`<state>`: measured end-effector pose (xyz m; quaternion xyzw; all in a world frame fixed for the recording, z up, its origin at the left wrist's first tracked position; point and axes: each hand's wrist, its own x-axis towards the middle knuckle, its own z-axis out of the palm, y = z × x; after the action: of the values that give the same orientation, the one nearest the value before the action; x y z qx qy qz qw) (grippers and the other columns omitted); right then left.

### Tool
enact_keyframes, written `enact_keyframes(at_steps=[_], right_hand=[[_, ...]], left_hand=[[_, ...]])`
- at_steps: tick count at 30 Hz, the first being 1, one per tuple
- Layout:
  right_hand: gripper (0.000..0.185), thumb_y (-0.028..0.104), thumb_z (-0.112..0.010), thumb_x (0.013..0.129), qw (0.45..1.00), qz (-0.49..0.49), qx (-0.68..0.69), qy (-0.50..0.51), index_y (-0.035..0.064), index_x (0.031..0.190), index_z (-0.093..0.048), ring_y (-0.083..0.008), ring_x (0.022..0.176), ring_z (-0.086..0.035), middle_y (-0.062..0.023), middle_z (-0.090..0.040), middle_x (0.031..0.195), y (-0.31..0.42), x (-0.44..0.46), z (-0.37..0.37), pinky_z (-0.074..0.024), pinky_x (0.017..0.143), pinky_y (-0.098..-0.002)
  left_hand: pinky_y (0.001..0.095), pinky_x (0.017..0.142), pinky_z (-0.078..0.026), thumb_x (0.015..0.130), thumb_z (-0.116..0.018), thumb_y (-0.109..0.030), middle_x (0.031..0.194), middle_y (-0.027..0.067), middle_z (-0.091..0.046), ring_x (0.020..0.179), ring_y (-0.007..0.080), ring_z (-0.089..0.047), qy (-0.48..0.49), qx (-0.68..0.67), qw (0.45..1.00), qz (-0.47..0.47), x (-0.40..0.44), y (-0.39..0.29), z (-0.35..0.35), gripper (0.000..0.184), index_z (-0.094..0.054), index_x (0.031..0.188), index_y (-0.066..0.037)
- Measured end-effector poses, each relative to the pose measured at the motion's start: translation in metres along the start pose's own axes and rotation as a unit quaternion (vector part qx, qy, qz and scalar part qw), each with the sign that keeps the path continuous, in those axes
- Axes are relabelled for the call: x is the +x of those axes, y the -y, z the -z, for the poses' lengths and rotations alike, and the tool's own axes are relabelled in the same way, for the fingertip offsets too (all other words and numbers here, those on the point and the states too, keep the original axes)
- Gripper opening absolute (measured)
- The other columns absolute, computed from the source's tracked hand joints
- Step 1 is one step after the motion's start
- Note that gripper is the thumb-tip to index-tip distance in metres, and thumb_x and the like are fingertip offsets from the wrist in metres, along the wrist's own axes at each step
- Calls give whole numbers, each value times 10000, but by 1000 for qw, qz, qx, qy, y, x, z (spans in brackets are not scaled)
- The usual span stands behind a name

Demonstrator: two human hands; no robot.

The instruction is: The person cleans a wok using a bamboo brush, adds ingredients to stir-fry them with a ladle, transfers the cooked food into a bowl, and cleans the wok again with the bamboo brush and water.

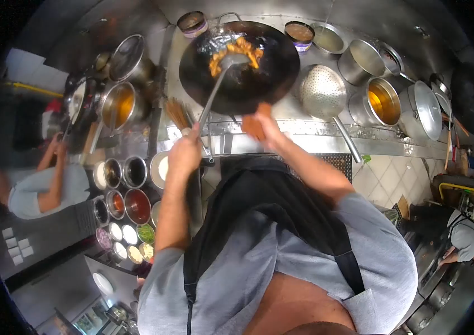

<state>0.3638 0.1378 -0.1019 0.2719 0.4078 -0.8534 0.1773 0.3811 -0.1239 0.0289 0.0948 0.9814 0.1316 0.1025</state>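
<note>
A dark wok sits on the range in front of me, with orange-brown food pieces in it. My left hand is closed around the handle of a long metal ladle, whose bowl rests over the food. A folded orange-brown cloth lies in the grip of my right hand at the wok's near rim; the cloth covers whatever part of the wok it is pressed on. Just beyond my left hand is a bamboo brush, its bristles pointing away from me.
To the right lie a perforated strainer and a pot of amber liquid. Opened cans flank the wok. Bowls of sauce and seasonings stand at left. One person works at left, another at far right.
</note>
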Motion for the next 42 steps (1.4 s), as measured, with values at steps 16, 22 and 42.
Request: enact_keyframes(at_steps=[16,22,42], right_hand=[[324,261,-551,889,999,-37,-33,18,19,1092,-623,-266,577,-674,-161,-720,917,55,97,-3,-446,387,-308],[323,272,-552,892,997,-51,-35,49,42,1103,-637,-269,584,-677,-147,-727,925,50,118,4,-450,391,-306],[323,219,-545,889,999,-49,12,11,15,1137,-519,-288,632,-657,-210,-682,970,47,62,-25,-470,429,-330]], left_hand=[[481,863,-522,878,-639,-158,1029,232,-702,982,405,-670,41,27,999,-11,23,32,59,520,-567,1392,-128],[464,854,-518,880,-591,-177,1082,243,-685,972,424,-660,-6,-190,982,24,129,29,-33,549,-528,1421,-104],[364,795,-524,900,-668,-114,958,192,-709,805,274,-683,72,-116,987,-80,1,50,63,556,-525,1437,-126]])
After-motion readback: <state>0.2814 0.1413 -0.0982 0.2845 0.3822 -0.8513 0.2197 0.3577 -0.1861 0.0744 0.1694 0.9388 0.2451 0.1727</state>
